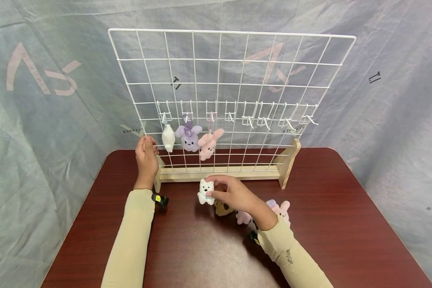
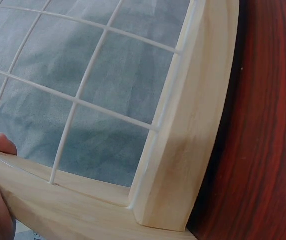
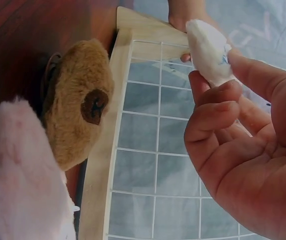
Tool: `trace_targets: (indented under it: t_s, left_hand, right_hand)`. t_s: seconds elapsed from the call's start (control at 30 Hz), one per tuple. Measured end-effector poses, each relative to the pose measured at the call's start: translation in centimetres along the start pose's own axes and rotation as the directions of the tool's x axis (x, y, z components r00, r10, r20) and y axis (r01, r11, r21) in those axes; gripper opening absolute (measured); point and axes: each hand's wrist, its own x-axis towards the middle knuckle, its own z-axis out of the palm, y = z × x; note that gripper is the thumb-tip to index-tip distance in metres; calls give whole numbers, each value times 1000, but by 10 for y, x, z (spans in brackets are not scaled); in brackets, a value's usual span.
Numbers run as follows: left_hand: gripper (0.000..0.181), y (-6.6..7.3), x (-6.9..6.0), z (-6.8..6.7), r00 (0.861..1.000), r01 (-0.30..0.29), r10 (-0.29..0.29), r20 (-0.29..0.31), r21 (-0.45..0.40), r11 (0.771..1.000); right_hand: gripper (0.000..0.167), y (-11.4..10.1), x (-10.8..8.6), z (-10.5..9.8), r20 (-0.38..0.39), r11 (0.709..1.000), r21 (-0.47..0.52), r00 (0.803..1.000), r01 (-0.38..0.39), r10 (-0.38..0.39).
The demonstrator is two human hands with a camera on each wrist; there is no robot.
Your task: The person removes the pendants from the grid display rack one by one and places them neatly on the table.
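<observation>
while a grey cloth (image 1: 57, 120) with pale pink marks hangs behind everything, a dark red-brown table (image 1: 187, 248) fills the lower part of the head view. on it stands a wide white wire rack (image 1: 234, 33), set in a pale wooden base (image 1: 255, 175) with a foot at each end. a person's cream sleeves (image 1: 129, 236) stretch toward it from below. the left hand (image 1: 147, 158) grips the left side of the base, fingers curled round the wood, fingertips showing past it in the left wrist view. the right hand (image 1: 234, 194) pinches a small white toy dog (image 1: 204, 192) between thumb and fingers, holding it up in front of the base with its face toward the head camera. near that hand a brown toy (image 1: 223, 209) sits on the table, with a pink toy (image 1: 243, 217) beside it; a pink rabbit (image 1: 285, 211) lies farther right, partly hidden by the arm. on the rack, a purple rabbit (image 1: 190, 141) hangs between a long-eared pink toy (image 1: 208, 145) and a narrow white toy (image 1: 168, 138). these three hang from the leftmost of a row of white hooks (image 1: 230, 117).
</observation>
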Motion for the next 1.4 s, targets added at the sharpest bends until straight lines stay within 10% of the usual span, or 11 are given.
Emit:
trace_targets:
  t_s: [0.33,0.87,1.4]
  left_hand:
    - [35,29,-7,6,1000,-5,5,10,-34,999]
    - [28,36,-8,8,1000,-1,1,8,-32,999]
    - [35,12,-3,4,1000,-1,1,-4,-15,1000]
  right_hand:
    - [33,5,2,3,46,998,-64,999,18,-15]
    - [18,10,0,8,77,982,-191,997,-1,16]
    - [17,23,3,12,158,981,-190,985,-40,71]
